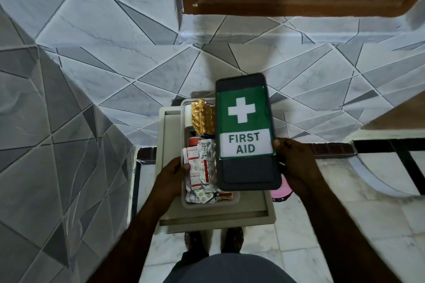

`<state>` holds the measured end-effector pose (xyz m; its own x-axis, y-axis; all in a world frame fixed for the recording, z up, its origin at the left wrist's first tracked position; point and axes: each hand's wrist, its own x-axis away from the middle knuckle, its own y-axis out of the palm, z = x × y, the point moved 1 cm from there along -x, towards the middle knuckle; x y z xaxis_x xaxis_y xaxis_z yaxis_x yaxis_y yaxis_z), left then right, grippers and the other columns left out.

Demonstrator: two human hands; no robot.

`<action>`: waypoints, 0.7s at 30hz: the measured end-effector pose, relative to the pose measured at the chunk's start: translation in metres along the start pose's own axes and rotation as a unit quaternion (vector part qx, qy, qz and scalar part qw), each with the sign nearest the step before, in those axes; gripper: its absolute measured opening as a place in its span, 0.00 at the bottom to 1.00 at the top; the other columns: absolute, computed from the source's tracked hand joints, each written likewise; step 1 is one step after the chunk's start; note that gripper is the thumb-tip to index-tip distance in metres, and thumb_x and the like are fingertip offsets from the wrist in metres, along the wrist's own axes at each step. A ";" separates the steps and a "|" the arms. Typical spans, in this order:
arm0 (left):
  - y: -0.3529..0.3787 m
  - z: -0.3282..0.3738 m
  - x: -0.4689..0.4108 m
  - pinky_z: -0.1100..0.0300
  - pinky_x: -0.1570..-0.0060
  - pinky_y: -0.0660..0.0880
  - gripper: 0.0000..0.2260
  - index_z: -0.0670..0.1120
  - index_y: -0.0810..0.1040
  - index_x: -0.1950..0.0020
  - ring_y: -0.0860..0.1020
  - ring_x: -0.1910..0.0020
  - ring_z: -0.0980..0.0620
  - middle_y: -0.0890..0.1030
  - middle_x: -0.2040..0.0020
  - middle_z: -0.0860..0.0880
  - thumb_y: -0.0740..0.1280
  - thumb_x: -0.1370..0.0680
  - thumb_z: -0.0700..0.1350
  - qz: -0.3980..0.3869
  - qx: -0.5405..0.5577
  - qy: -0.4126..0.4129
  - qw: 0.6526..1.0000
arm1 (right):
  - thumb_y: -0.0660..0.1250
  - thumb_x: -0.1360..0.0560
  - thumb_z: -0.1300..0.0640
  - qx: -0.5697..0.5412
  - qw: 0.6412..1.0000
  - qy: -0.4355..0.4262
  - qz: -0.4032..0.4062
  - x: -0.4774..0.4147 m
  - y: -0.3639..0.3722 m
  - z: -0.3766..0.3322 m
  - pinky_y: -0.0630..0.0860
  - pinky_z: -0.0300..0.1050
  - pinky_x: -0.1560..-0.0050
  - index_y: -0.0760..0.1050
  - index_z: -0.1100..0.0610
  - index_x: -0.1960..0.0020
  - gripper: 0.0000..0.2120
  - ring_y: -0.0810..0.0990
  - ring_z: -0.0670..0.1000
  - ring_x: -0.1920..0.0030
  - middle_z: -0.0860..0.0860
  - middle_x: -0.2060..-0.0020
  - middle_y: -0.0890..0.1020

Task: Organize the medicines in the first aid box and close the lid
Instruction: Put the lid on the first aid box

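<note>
Evidently light and rigid, the lid (246, 135) is pinched at its right edge by the right hand (296, 163). Left hand (170, 177) grips the box (208, 205) rim, steadying it.

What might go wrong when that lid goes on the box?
The gold foil pack and crumpled blister strips seem to stand above the rim of the first aid box, so the lid may not seat. The left hand grips at that rim, and its thumb might get pinched.

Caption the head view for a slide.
Right hand holds the lid over the medicine-filled box, which the left hand holds.
</note>
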<state>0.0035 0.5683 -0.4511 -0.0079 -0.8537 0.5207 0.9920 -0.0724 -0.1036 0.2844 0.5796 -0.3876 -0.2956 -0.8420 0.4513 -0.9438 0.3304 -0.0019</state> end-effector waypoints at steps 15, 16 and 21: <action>-0.007 0.026 0.007 0.56 0.51 0.80 0.10 0.45 0.81 0.42 0.84 0.51 0.48 0.85 0.50 0.47 0.62 0.19 0.42 0.058 0.057 0.075 0.994 | 0.62 0.21 0.62 0.018 0.995 0.045 -0.083 0.009 0.053 0.043 0.81 0.46 0.58 0.81 0.57 0.51 0.09 0.84 0.51 0.57 0.54 0.55 0.86; -0.007 0.024 0.007 0.56 0.51 0.80 0.10 0.47 0.81 0.43 0.84 0.51 0.49 0.85 0.50 0.48 0.62 0.20 0.43 0.064 0.053 0.075 0.994 | 0.63 0.21 0.62 0.036 0.996 0.034 -0.078 0.009 0.054 0.044 0.82 0.48 0.55 0.81 0.56 0.50 0.08 0.84 0.53 0.55 0.54 0.54 0.86; -0.014 0.004 -0.004 0.48 0.47 0.80 0.12 0.57 0.80 0.41 0.82 0.49 0.52 0.84 0.48 0.51 0.61 0.21 0.55 0.092 -0.089 0.087 0.988 | 0.69 0.24 0.56 0.185 0.981 -0.033 -0.045 0.005 0.055 0.055 0.83 0.54 0.53 0.82 0.54 0.45 0.09 0.84 0.53 0.53 0.52 0.52 0.86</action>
<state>-0.0098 0.5745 -0.4486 0.1341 -0.9356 0.3267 0.9406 0.0164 -0.3390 0.2223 0.5697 -0.4347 -0.2068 -0.8904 0.4054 -0.9516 0.0867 -0.2950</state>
